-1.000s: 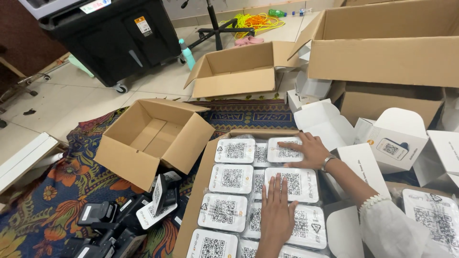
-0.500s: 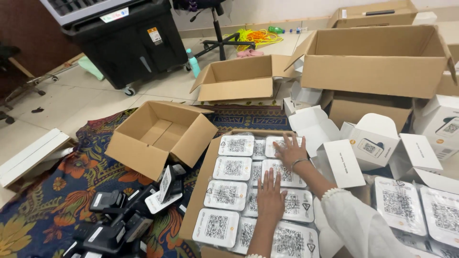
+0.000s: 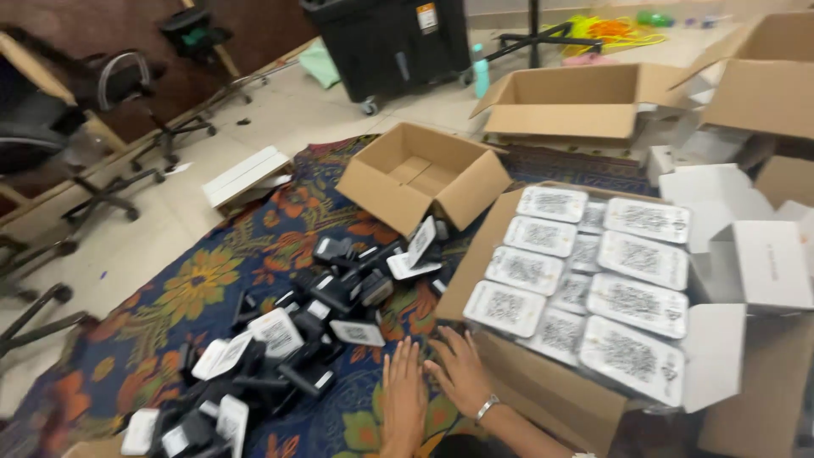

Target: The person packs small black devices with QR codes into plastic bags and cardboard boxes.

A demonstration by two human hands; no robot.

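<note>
My left hand lies flat on the flowered mat, fingers apart, holding nothing. Beside it, my right hand, with a wrist watch, rests open on the mat against the near corner of a large cardboard box. That box is filled with flat white wrapped packets bearing square code patterns. A pile of black and white devices lies just left of my hands.
An empty open cardboard box stands beyond the pile, another open box farther back. Small white cartons crowd the right side. A black wheeled bin is at the back; office chairs are at left. A flat white board lies on the floor.
Both hands have left the packets in the big box and come down onto the mat by its near corner. The view has swung left toward the device pile.
</note>
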